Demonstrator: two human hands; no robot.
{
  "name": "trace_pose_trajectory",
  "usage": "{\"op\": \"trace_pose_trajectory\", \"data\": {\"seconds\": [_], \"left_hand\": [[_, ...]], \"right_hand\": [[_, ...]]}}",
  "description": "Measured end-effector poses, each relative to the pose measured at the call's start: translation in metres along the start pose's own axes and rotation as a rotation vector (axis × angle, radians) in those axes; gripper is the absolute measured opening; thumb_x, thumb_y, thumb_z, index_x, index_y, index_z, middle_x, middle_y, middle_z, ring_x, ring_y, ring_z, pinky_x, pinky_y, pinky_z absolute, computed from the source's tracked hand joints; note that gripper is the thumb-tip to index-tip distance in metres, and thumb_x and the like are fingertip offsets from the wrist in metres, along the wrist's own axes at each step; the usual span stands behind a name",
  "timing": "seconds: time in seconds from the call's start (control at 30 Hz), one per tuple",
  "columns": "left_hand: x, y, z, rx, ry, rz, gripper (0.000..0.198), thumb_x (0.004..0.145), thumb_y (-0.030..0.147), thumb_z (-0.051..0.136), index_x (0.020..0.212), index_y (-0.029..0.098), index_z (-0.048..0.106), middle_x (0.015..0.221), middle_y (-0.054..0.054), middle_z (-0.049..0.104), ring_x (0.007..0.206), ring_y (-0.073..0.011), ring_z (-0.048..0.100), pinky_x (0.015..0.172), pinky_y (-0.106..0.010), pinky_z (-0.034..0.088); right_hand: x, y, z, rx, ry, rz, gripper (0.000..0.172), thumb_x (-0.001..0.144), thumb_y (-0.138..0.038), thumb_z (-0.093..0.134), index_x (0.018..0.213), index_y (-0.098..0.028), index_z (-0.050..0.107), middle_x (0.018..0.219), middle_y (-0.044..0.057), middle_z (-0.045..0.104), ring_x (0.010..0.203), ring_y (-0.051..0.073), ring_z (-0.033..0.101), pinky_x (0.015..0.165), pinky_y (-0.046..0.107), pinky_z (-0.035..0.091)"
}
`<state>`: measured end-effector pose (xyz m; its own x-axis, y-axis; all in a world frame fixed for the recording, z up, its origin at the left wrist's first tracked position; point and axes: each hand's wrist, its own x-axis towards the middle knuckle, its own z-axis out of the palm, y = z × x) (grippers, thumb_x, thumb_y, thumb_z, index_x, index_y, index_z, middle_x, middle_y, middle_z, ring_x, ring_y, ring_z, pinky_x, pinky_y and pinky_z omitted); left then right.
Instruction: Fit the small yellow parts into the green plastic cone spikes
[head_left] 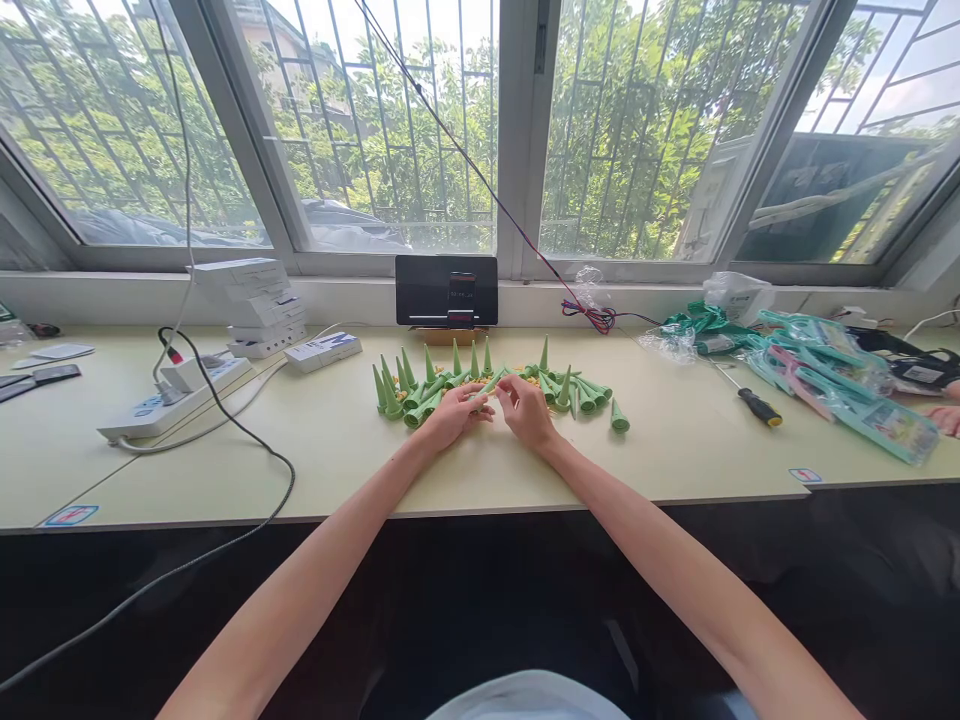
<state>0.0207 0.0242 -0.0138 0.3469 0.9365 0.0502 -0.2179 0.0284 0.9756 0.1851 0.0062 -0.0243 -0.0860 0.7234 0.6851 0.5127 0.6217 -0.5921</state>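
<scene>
Green cone [491, 382] at our fingertips: we hold it in our left grip [459, 414], fingers closed on it low over the middle of the bench [465, 480]. Just to the right, our right grip [528, 410] has thumb and forefinger together beside the cone; whether anything is pinched between them is too small to tell. Around and beyond our hands spreads a row of other green cones [390, 398], some upright with points skyward, others on their sides, with yellow bits [532, 372] scattered among them. One lone cone [619, 418] lies at the row's right end. On the far side, a black screen [420, 290] leans upright beneath the window frame [521, 180]. To the left sit stacked white boxes [259, 300] and, nearer us, a power strip [180, 405]; to the right, a screwdriver [759, 407], teal packages [862, 390] and another person's hand [945, 418] at the edge.
</scene>
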Motion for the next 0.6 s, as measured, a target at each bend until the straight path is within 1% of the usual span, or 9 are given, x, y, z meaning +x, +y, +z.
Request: {"op": "trace_pose_trajectory", "data": {"seconds": [0.13,0.27,0.43,0.6], "left_hand": [[-0.0015,0.0033,0.0009,-0.019,-0.005,0.006,0.029,0.08,0.031,0.073,0.098,0.012,0.062,0.077,-0.003,0.06,0.076,-0.0159,0.065,0.074,-0.031,0.054],[-0.0029,0.005,-0.0005,0.005,-0.034,0.05,0.03,0.082,0.04,0.07,0.091,0.012,0.063,0.082,-0.005,0.06,0.082,-0.0154,0.063,0.072,-0.028,0.053],[-0.0026,0.005,-0.0012,0.042,-0.045,0.033,0.034,0.082,0.045,0.069,0.092,0.013,0.064,0.09,-0.007,0.064,0.077,-0.014,0.061,0.066,-0.026,0.048],[-0.0024,0.0045,-0.0009,0.041,-0.066,0.024,0.035,0.082,0.046,0.069,0.093,0.013,0.063,0.092,-0.008,0.065,0.074,-0.0129,0.06,0.066,-0.026,0.046]], "right_hand": [[-0.0003,-0.0002,0.0006,0.002,0.002,0.007,0.016,0.093,-0.031,0.047,0.086,-0.02,0.056,0.084,0.003,0.066,0.058,0.014,0.051,0.062,0.027,0.042],[-0.0011,-0.0024,-0.0003,0.015,-0.002,-0.002,0.015,0.092,-0.03,0.047,0.087,-0.02,0.057,0.083,0.003,0.066,0.057,0.013,0.051,0.061,0.027,0.041],[-0.0006,-0.0048,-0.002,0.035,-0.029,0.0,0.016,0.092,-0.031,0.048,0.089,-0.02,0.059,0.087,0.005,0.069,0.061,0.014,0.055,0.062,0.027,0.043],[-0.0003,-0.0031,-0.0015,0.062,-0.035,0.004,0.016,0.092,-0.031,0.05,0.09,-0.02,0.061,0.089,0.005,0.07,0.063,0.014,0.057,0.062,0.027,0.044]]}}
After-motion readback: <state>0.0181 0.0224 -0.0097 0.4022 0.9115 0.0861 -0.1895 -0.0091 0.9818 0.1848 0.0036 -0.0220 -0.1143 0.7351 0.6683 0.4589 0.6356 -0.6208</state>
